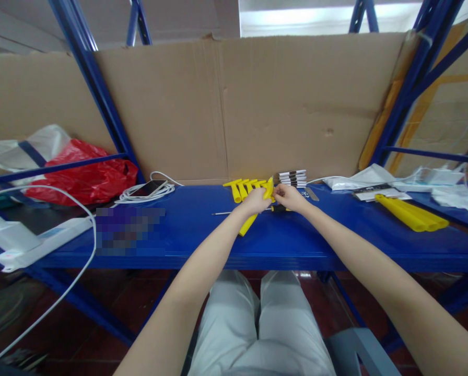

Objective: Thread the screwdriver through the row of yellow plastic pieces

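My left hand [256, 200] is closed around a yellow plastic T-shaped handle [248, 225], whose lower end sticks out below the fist. Close against its head end is my right hand [289, 197], fingers pinched together; what they grip, if anything, is too small to make out. Behind my left hand lies a row of several similar yellow handles [237, 194]. A screwdriver [220, 213] with a thin metal shaft lies under my hands, its black and yellow grip partly hidden. A flat metal blade [312, 194] lies just right of my right hand.
Behind my right hand is a stack of white, dark-banded packs [292, 177]. Yellow tubes [412, 213] lie on the right of the blue bench [195, 230]. At left are a power strip [57, 237], a coiled white cable [143, 194] and a red bag [87, 172]. Cardboard [273, 109] stands behind.
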The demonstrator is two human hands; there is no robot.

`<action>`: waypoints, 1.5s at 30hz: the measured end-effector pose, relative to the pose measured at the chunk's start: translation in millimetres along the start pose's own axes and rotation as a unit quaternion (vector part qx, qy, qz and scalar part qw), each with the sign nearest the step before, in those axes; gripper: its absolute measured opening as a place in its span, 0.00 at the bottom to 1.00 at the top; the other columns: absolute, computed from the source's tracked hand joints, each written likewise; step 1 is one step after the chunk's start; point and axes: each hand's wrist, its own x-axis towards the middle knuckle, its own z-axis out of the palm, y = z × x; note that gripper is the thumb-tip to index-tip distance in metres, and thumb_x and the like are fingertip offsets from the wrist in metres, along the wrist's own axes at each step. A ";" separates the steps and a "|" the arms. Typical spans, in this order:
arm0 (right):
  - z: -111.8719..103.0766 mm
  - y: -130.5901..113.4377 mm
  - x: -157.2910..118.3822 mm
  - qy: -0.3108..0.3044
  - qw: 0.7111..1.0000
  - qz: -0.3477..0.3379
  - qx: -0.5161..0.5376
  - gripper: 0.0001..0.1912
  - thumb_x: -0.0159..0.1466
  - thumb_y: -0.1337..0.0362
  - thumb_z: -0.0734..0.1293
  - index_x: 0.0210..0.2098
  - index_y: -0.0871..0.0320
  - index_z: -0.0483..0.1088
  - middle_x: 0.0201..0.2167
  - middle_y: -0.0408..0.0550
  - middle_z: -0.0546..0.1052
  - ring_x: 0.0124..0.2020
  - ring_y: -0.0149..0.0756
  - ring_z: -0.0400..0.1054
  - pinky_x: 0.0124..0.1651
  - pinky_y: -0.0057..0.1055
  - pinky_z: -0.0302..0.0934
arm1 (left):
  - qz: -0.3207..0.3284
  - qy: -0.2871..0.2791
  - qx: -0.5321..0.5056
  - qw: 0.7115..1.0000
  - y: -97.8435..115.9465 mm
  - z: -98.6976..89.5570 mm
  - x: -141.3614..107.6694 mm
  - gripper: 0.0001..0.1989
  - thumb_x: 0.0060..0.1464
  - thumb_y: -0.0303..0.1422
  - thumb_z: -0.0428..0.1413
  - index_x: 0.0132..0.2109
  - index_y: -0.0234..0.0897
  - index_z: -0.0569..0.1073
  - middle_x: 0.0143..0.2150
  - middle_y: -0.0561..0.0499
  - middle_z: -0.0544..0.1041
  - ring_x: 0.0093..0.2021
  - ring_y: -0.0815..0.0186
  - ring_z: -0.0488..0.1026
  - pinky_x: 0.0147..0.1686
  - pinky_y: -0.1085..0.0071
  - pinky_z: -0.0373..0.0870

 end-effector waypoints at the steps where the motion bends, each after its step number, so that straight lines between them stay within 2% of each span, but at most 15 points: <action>1: 0.3 0.2 -0.1 0.000 1.000 -0.001 0.006 0.04 0.57 0.67 0.62 0.27 0.53 0.62 0.21 0.41 0.70 0.26 0.35 0.67 0.33 0.30 0.61 | 0.003 0.002 -0.004 1.000 -0.9 0.5 0.4 0.10 0.56 0.27 0.54 0.42 0.30 0.77 0.41 0.40 0.82 0.44 0.54 0.80 0.44 0.66 0.74; 9: -0.6 2.0 0.3 -0.004 1.000 -0.008 0.009 0.04 0.58 0.67 0.62 0.27 0.53 0.62 0.22 0.41 0.70 0.27 0.34 0.67 0.33 0.29 0.61 | 0.003 0.005 -0.015 1.000 -1.8 1.1 1.0 0.08 0.56 0.27 0.54 0.41 0.32 0.77 0.41 0.39 0.81 0.46 0.52 0.80 0.46 0.64 0.74; 15: -0.9 0.6 -0.6 -0.003 1.000 -0.014 -0.027 0.04 0.59 0.67 0.63 0.28 0.54 0.63 0.24 0.42 0.73 0.27 0.33 0.67 0.34 0.29 0.62 | -0.022 0.012 -0.042 0.999 -3.2 -0.3 1.7 0.09 0.54 0.25 0.55 0.41 0.31 0.77 0.41 0.40 0.81 0.45 0.53 0.80 0.45 0.65 0.74; 20: -11.7 9.4 2.9 0.024 0.997 -0.010 -0.066 0.03 0.60 0.67 0.63 0.30 0.56 0.68 0.27 0.45 0.76 0.28 0.34 0.68 0.36 0.29 0.63 | -0.072 0.037 -0.078 0.994 -16.2 -1.8 6.8 0.09 0.54 0.25 0.55 0.42 0.31 0.77 0.34 0.44 0.80 0.33 0.60 0.79 0.38 0.69 0.73; 22: -23.0 20.3 4.4 0.064 0.993 0.017 -0.094 0.05 0.60 0.67 0.63 0.32 0.57 0.70 0.28 0.47 0.77 0.30 0.35 0.70 0.37 0.30 0.64 | -0.084 0.035 -0.088 0.992 -21.7 -1.5 8.9 0.08 0.55 0.26 0.55 0.41 0.30 0.77 0.30 0.45 0.79 0.28 0.63 0.77 0.33 0.70 0.72; 24: -37.3 34.6 3.6 0.088 0.983 0.075 -0.142 0.06 0.61 0.67 0.63 0.33 0.58 0.73 0.30 0.49 0.79 0.32 0.37 0.71 0.38 0.30 0.64 | -0.087 0.032 -0.102 0.990 -25.3 -0.7 10.3 0.08 0.55 0.26 0.54 0.40 0.30 0.77 0.27 0.47 0.77 0.24 0.65 0.74 0.30 0.72 0.71; 28: -63.0 61.1 -5.3 0.038 0.948 0.192 -0.250 0.06 0.59 0.69 0.66 0.32 0.60 0.77 0.35 0.54 0.82 0.38 0.40 0.75 0.42 0.28 0.64 | -0.099 0.040 -0.133 0.985 -26.3 0.9 11.1 0.07 0.55 0.26 0.54 0.40 0.31 0.76 0.23 0.51 0.74 0.21 0.67 0.71 0.26 0.73 0.68; 31: -69.8 69.7 -12.0 -0.008 0.924 0.237 -0.301 0.08 0.60 0.70 0.66 0.33 0.60 0.79 0.37 0.55 0.83 0.42 0.42 0.77 0.44 0.27 0.65 | -0.100 0.039 -0.145 0.984 -24.9 1.3 10.6 0.05 0.56 0.26 0.55 0.39 0.32 0.75 0.22 0.52 0.73 0.21 0.67 0.71 0.26 0.73 0.68; 37: -62.5 63.0 -14.8 -0.066 0.901 0.259 -0.342 0.13 0.64 0.70 0.63 0.43 0.63 0.79 0.45 0.61 0.82 0.50 0.48 0.76 0.49 0.32 0.66 | -0.103 0.030 -0.178 0.978 -25.0 1.8 10.0 0.04 0.56 0.25 0.54 0.36 0.32 0.74 0.19 0.55 0.68 0.20 0.68 0.69 0.25 0.74 0.66; 41: -59.6 58.0 -15.4 -0.065 0.895 0.261 -0.356 0.15 0.64 0.69 0.63 0.46 0.62 0.78 0.45 0.61 0.82 0.51 0.48 0.76 0.51 0.34 0.67 | -0.115 0.015 -0.242 0.963 -18.8 1.0 8.0 0.04 0.56 0.22 0.53 0.35 0.33 0.72 0.18 0.59 0.64 0.16 0.72 0.64 0.21 0.76 0.62; 45: -58.3 58.8 -15.6 -0.052 0.896 0.259 -0.356 0.16 0.64 0.69 0.62 0.47 0.61 0.78 0.45 0.63 0.81 0.50 0.49 0.76 0.50 0.37 0.68 | -0.134 -0.003 -0.288 0.948 -2.1 1.8 8.9 0.06 0.54 0.20 0.52 0.35 0.34 0.71 0.20 0.58 0.65 0.17 0.72 0.65 0.22 0.75 0.62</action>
